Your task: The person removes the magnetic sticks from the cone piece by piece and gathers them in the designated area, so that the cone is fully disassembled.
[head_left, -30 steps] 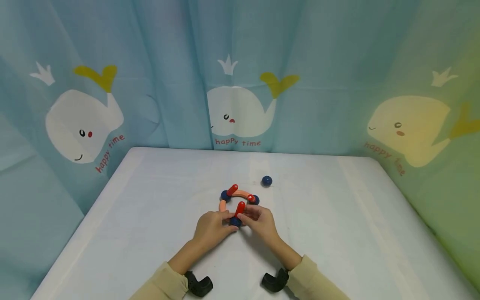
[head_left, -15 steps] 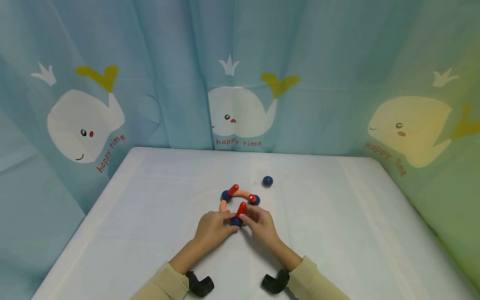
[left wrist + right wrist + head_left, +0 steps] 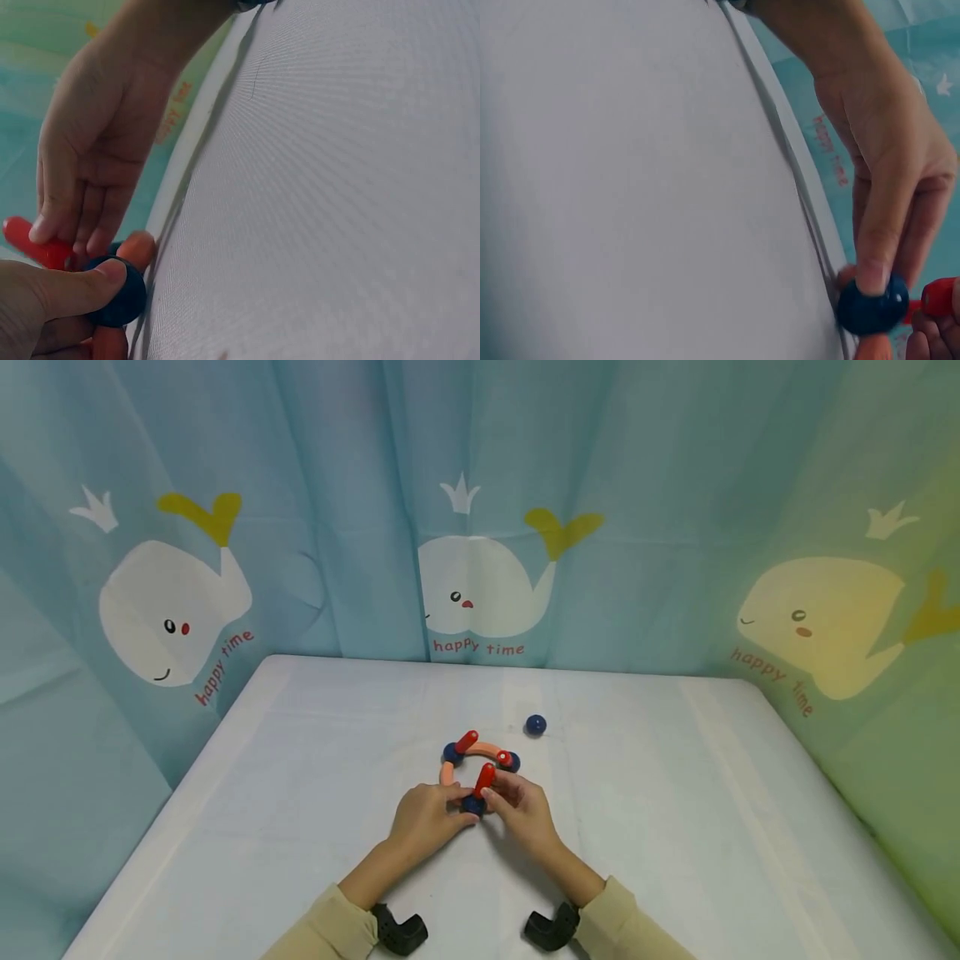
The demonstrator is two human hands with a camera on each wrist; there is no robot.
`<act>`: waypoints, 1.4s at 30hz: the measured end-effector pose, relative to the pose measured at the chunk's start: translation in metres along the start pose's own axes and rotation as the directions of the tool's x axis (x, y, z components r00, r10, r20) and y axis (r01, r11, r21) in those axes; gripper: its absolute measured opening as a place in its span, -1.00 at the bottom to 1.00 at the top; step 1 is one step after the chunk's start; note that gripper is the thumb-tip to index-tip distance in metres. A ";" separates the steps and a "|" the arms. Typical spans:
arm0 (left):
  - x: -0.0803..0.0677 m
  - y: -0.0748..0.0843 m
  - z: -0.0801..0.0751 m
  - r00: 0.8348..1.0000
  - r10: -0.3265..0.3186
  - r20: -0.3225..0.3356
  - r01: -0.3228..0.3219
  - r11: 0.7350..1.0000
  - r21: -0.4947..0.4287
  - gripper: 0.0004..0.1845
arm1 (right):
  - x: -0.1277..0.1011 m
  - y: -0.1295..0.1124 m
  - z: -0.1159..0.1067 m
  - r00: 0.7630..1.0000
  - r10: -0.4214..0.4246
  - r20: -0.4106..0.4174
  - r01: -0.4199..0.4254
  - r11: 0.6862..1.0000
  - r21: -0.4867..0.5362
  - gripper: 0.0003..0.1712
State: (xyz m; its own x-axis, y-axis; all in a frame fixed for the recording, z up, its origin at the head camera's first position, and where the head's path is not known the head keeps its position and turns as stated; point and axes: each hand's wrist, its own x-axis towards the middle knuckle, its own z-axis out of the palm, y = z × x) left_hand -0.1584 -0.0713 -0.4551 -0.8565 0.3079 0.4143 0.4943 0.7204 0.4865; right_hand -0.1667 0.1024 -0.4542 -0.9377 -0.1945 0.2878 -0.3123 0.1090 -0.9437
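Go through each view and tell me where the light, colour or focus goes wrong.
Head view: even light, sharp, but a yellow-green cast tints the curtain at right, and the edges bow from the wide lens. Left wrist view: dim, the left hand close and soft, the table tilted. Right wrist view: dim and bluish; the blue ball shows a small glint.

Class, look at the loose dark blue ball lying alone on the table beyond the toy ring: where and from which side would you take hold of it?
Probably from above, with fingertips on opposite sides of the loose blue ball. It is round, so no side differs, and it lies apart from the ring of pieces on bare table, free to roll if pushed sideways.
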 end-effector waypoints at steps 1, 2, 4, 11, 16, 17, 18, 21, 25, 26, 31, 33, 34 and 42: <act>0.000 0.000 0.000 1.000 -0.001 0.001 0.001 1.000 -0.006 -0.62 | -0.001 0.000 -0.002 1.000 -0.001 -0.008 0.000 1.000 -0.005 -0.71; 0.000 0.000 0.000 1.000 -0.002 0.001 0.002 1.000 -0.007 -0.62 | -0.001 0.000 -0.005 1.000 0.001 -0.019 -0.001 1.000 -0.017 -0.71; -0.001 0.000 0.000 1.000 -0.007 0.005 0.007 1.000 -0.009 -0.63 | -0.004 -0.001 -0.013 0.999 0.012 -0.052 -0.014 0.999 -0.041 -0.72; -0.001 0.001 0.001 0.999 -0.031 0.016 0.032 0.999 -0.008 -0.63 | -0.008 0.002 -0.038 0.997 0.028 -0.070 -0.034 0.996 -0.081 -0.71; 0.000 0.002 0.000 0.999 -0.026 0.019 0.027 0.999 -0.020 -0.63 | 0.001 0.007 -0.054 0.978 0.159 -0.134 -0.175 0.977 -0.124 -0.69; 0.000 0.002 0.000 0.999 -0.028 0.019 0.028 0.999 -0.022 -0.63 | 0.004 0.008 -0.057 0.969 0.188 -0.158 -0.210 0.968 -0.138 -0.68; 0.000 0.001 0.000 0.999 -0.030 0.019 0.030 0.999 -0.022 -0.63 | 0.006 0.010 -0.060 0.960 0.213 -0.180 -0.241 0.958 -0.154 -0.67; 0.000 0.000 0.001 0.999 -0.033 0.016 0.034 0.999 -0.028 -0.62 | 0.012 0.012 -0.066 0.936 0.266 -0.231 -0.312 0.931 -0.189 -0.66; 0.000 -0.001 0.002 0.999 -0.031 0.016 0.032 0.999 -0.039 -0.63 | 0.015 0.012 -0.067 0.917 0.314 -0.248 -0.370 0.900 -0.230 -0.66; -0.001 -0.001 0.002 0.999 -0.032 0.015 0.033 0.999 -0.040 -0.63 | 0.015 0.013 -0.066 0.913 0.321 -0.251 -0.381 0.892 -0.243 -0.66; -0.001 0.000 0.001 0.999 -0.037 0.012 0.038 0.998 -0.046 -0.63 | 0.014 0.013 -0.064 0.913 0.292 -0.285 -0.379 0.866 -0.327 -0.69; -0.001 0.000 0.000 0.999 -0.034 0.008 0.035 0.998 -0.048 -0.63 | 0.015 0.013 -0.063 0.919 0.254 -0.300 -0.357 0.860 -0.365 -0.69; -0.001 0.000 0.000 0.999 -0.033 0.008 0.033 0.998 -0.048 -0.63 | 0.015 0.014 -0.063 0.922 0.234 -0.308 -0.345 0.857 -0.383 -0.70; -0.001 0.001 0.001 0.999 -0.042 0.012 0.043 0.998 -0.044 -0.63 | 0.022 0.020 -0.061 0.915 0.175 -0.365 -0.331 0.842 -0.426 -0.70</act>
State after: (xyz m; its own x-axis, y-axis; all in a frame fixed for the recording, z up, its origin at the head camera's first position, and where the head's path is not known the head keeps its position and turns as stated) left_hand -0.1571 -0.0705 -0.4560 -0.8784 0.2846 0.3839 0.4631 0.7051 0.5369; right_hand -0.2028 0.1599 -0.4570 -0.9677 0.1967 0.1576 -0.0175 0.5714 -0.8205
